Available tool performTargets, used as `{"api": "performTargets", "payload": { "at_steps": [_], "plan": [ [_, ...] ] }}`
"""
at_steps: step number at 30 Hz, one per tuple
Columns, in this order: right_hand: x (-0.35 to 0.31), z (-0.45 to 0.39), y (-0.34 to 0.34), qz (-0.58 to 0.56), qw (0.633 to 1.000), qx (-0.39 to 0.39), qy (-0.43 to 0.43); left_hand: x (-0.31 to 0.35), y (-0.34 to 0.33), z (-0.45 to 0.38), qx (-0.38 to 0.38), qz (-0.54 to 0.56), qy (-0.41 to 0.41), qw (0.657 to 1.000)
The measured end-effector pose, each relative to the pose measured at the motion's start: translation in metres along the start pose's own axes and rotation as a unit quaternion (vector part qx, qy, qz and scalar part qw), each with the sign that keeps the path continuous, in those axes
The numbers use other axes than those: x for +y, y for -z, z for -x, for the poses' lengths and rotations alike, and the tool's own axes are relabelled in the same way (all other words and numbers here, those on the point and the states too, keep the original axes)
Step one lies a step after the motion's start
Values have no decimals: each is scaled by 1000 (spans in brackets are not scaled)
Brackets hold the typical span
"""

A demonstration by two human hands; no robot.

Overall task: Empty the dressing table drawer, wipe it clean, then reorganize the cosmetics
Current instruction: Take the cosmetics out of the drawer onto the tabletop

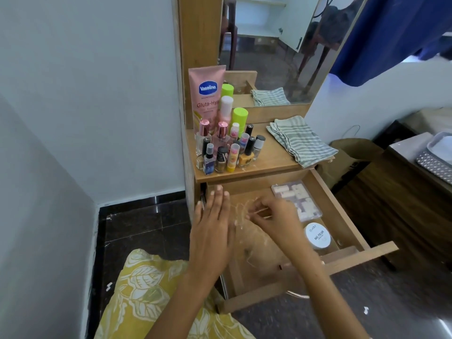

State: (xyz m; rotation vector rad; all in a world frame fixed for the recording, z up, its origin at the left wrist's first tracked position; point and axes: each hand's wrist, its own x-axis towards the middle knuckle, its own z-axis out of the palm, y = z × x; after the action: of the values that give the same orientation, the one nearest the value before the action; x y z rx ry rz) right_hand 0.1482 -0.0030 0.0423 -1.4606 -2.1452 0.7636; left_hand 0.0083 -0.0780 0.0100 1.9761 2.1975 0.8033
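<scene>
Drawer [342, 263]: pulled out from under the dressing table top, wooden, its floor partly hidden by both arms.
Inside the drawer: a clear flat box [297, 200] of pale small pieces lies at the back right; a round white jar [317, 235] marked "nail polish" sits nearer the front, just in front of the box.
Right hand [271, 214]: over the middle of the drawer, fingers curled and pinching thin pale sticks [260, 212]; what exactly they are is too blurred to tell.
Left hand [212, 231]: flat, fingers straight and together, palm down over the drawer's left edge, holding nothing.
Cosmetics [227, 148]: crowded upright on the left of the table top [266, 162], above the drawer; small nail polish bottles, perfume bottles with pink caps, lip balm sticks and green-capped containers.
Pink tube [205, 94]: tall, reads "Vaseline", stands at the back of the cluster against the wooden side panel.
Striped cloth [300, 140]: folded, grey and white, lies on the right of the table top, one corner hanging over the edge.
Mirror [281, 45]: behind the top, reflecting the cloth.
Yellow leaf-print fabric [146, 294]: on the person's lap, lower left.
</scene>
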Motion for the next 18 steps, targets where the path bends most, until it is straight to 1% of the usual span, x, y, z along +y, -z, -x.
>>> {"api": "performTargets", "payload": {
  "at_steps": [1, 3, 4, 6, 10, 14, 16, 18],
  "plan": [
    [10, 5, 10, 66, 997, -43, -7, 2, -1, 3, -14, 32, -33, 999],
    [27, 15, 30, 207, 970, -125, -22, 7, -1, 7, -40, 86, -88, 992],
    [32, 19, 39, 261, 954, -146, -36, 9, -1, 6, -43, 102, -109, 988],
    [40, 26, 49, 311, 936, -148, -72, 15, -5, 3, -34, 116, -133, 984],
    [50, 35, 50, 322, 920, -167, -147, 30, -22, -9, -46, 139, -164, 976],
    [52, 29, 42, 324, 919, -156, -162, 34, -40, -15, -48, 108, -173, 978],
    [50, 24, 39, 295, 929, -142, -175, 33, -45, -16, -40, 80, -161, 983],
    [46, 17, 38, 214, 956, -100, -172, 33, -47, -18, -23, 44, -140, 989]
  ]
}}
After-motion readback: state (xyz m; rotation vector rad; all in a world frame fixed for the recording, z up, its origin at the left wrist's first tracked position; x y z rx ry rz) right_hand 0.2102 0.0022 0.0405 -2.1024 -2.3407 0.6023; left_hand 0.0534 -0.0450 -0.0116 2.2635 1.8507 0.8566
